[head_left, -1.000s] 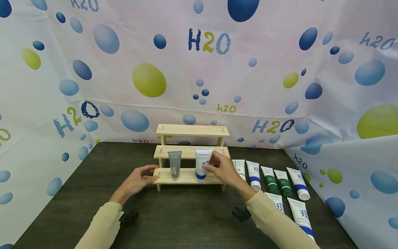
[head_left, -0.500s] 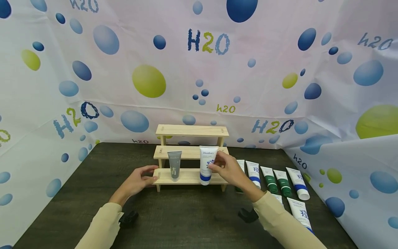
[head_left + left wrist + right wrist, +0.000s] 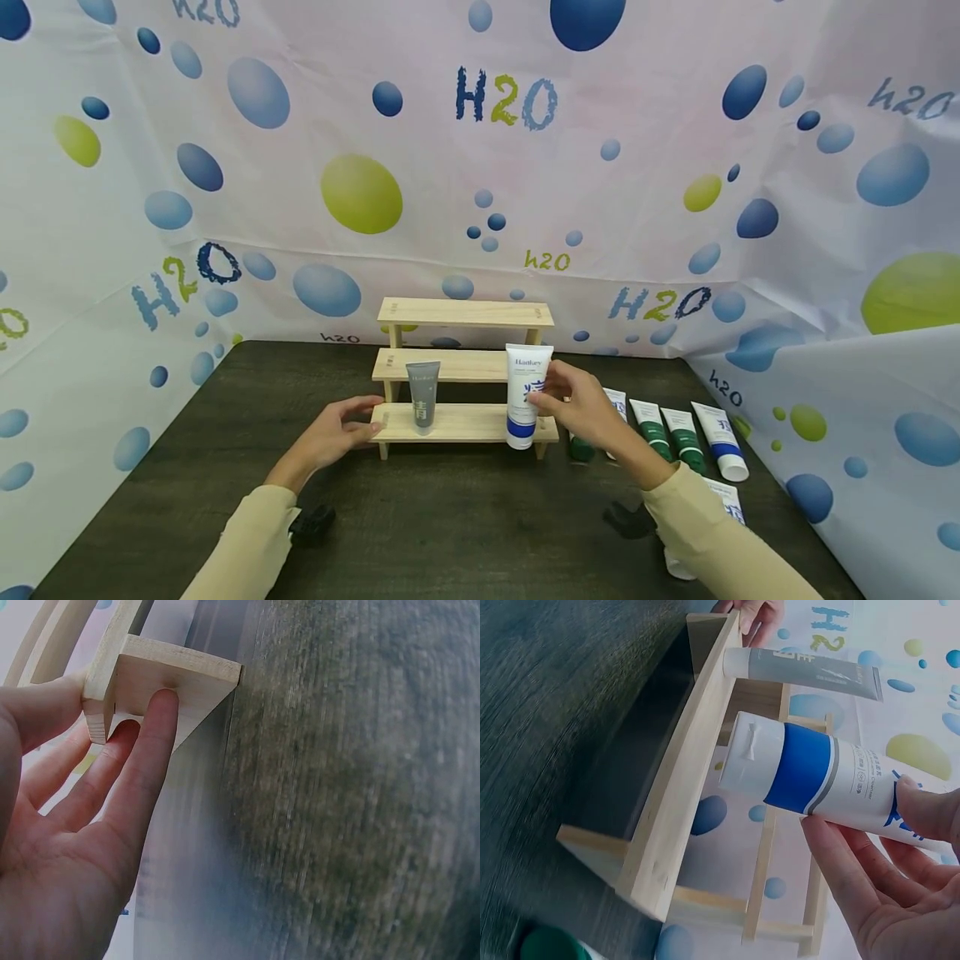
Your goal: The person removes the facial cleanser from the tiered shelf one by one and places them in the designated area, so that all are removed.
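In the head view my right hand [image 3: 581,402] pinches a white squeeze tube [image 3: 528,387] with a blue band, cap downward, before the right end of the lowest step of a wooden display shelf [image 3: 465,312]. The right wrist view shows thumb and fingers around the tube [image 3: 862,774], its cap apart from the board. My left hand [image 3: 330,433] holds the left end of that lowest step; in the left wrist view its thumb lies on the board [image 3: 101,694] and a fingertip touches the leg [image 3: 187,675]. A grey tube [image 3: 423,397] stands upright on the lowest step's left part.
Several tubes lie on the dark table [image 3: 450,533] at the right, among them green-banded tubes [image 3: 682,439] and a blue-banded white tube [image 3: 720,442]. The right forearm covers part of them. A printed backdrop [image 3: 480,275] hangs behind the table.
My right hand has carried the white tube rightward along the lowest step and slightly toward me. The left hand, shelf and grey tube stay in place.
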Demonstrator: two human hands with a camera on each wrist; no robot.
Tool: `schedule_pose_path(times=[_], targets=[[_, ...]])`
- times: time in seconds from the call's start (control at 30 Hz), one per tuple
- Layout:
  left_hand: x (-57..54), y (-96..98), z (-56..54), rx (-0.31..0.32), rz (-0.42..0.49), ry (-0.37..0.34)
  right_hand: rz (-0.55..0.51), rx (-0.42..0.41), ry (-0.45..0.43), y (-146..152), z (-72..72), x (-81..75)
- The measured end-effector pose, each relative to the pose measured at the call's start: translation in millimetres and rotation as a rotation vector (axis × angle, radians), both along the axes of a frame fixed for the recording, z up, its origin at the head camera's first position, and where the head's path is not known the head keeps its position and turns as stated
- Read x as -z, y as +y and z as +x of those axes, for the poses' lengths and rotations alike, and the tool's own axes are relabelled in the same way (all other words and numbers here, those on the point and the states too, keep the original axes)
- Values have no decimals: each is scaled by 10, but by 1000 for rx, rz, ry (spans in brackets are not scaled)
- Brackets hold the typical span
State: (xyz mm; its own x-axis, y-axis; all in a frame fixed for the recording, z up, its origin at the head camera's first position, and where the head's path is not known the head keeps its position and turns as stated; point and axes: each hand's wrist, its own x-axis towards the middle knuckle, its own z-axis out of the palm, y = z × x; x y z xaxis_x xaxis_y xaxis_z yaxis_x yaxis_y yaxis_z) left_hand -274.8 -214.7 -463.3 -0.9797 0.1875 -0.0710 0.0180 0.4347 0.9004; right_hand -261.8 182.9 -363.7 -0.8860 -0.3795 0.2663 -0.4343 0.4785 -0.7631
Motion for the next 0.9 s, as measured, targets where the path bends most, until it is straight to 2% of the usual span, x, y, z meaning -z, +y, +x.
schedule_pose_path(times=[0.53,0.9], targets=[[15,-21,-12,11,12,4,75,99,-78,297,125,-33],[-29,1,12,-3,-12,-18,119,156,-136,550,206,-22]])
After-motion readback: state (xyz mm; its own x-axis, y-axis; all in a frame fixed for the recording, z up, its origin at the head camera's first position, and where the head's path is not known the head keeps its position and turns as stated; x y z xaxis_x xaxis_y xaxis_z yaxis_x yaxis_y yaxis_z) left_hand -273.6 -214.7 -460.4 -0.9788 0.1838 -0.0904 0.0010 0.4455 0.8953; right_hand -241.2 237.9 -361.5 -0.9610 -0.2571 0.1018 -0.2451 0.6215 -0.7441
